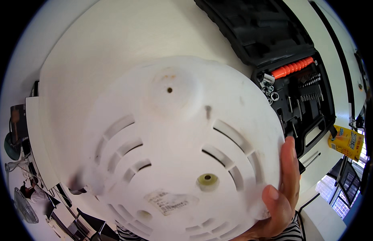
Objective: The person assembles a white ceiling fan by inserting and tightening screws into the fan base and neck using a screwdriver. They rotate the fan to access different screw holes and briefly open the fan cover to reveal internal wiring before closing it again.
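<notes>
A large round white plastic base (174, 148) with curved vent slots, screw holes and a paper label fills the middle of the head view, held up close to the camera over a white table (98, 52). My right hand (281, 193) grips its right rim, thumb on the face and fingers along the edge. My left hand is not visible; the left rim of the base hides whatever is behind it.
An open black tool case (275, 44) lies on the table at the upper right, with an orange-handled tool (293, 67), loose nuts and rows of bits. A yellow carton (346, 142) stands at the right edge. Clutter and a small fan (24, 205) sit at lower left.
</notes>
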{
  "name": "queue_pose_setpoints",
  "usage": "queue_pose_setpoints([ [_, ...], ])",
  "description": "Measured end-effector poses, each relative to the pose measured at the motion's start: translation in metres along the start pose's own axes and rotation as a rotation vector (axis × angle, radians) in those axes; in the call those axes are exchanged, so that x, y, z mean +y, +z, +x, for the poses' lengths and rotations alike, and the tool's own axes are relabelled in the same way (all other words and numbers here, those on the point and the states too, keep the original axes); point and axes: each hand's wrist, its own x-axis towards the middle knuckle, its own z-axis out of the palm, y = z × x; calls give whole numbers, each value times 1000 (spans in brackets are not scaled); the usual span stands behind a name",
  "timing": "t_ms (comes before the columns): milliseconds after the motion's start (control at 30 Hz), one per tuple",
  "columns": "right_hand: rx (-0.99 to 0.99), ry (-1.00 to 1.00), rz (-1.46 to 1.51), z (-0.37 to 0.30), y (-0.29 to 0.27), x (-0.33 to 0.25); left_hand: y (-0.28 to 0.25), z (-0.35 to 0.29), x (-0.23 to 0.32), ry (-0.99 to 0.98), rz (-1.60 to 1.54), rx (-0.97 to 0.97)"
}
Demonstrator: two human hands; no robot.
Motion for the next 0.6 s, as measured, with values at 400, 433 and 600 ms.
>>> queue_pose_setpoints([
  [400, -424, 334, -336, -73, -25, -9, -23, 11, -26, -532, -502, 353],
  [433, -428, 258, -412, -79, -22, -12, -23, 19, -30, -456, -573, 342],
  [600, -348, 28, -631, -94, -2, -18, -37, 51, -35, -496, -687, 92],
])
